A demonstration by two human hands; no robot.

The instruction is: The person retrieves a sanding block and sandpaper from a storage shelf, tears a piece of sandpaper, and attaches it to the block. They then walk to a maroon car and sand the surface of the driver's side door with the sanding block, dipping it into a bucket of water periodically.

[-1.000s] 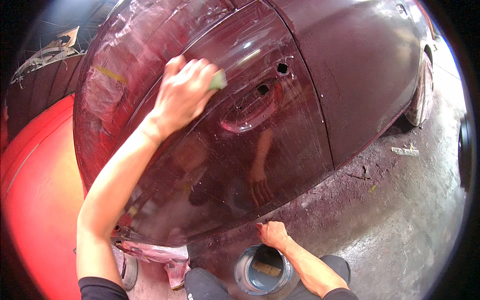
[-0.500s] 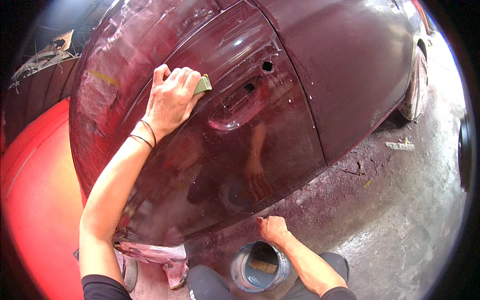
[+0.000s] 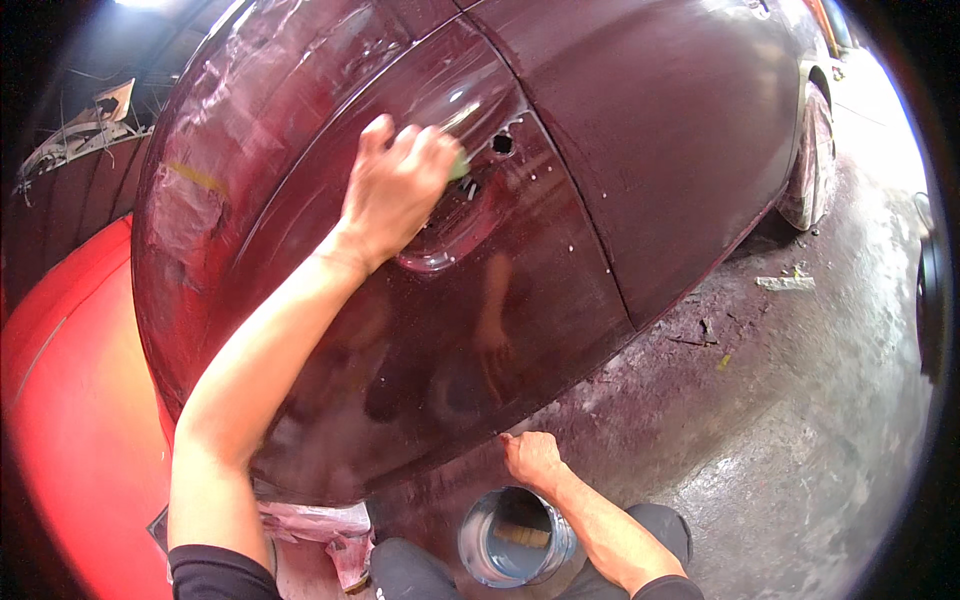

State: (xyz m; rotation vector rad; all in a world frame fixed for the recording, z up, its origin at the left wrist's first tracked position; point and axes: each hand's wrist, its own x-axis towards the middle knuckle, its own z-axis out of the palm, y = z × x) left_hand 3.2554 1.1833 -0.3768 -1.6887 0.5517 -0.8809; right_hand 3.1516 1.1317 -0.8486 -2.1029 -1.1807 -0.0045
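My left hand (image 3: 395, 190) is closed on a small green sanding block (image 3: 459, 166), pressed to the dark maroon car door (image 3: 440, 330) beside the door-handle recess (image 3: 440, 258). Motion blurs the fingers, and most of the block is hidden under them. Low on the right, my right hand (image 3: 533, 462) is closed by the door's bottom edge; whether anything is in its fingers I cannot make out. Just below that hand, a metal bucket (image 3: 468, 545) of water stands between my knees, with a light brown block (image 3: 522, 536) in it. Wet streaks and white drops mark the door.
Plastic film (image 3: 190, 215) covers the car's left part. A bright red panel (image 3: 75, 400) stands at the left. Masking film wraps the wheel (image 3: 815, 160) at the upper right. Debris and a pale strip (image 3: 785, 284) lie on the wet concrete floor (image 3: 790, 430).
My left hand has slid the sanding block right across the door, up to the handle recess. The right hand stays by the lower edge. The whole view has shifted slightly.
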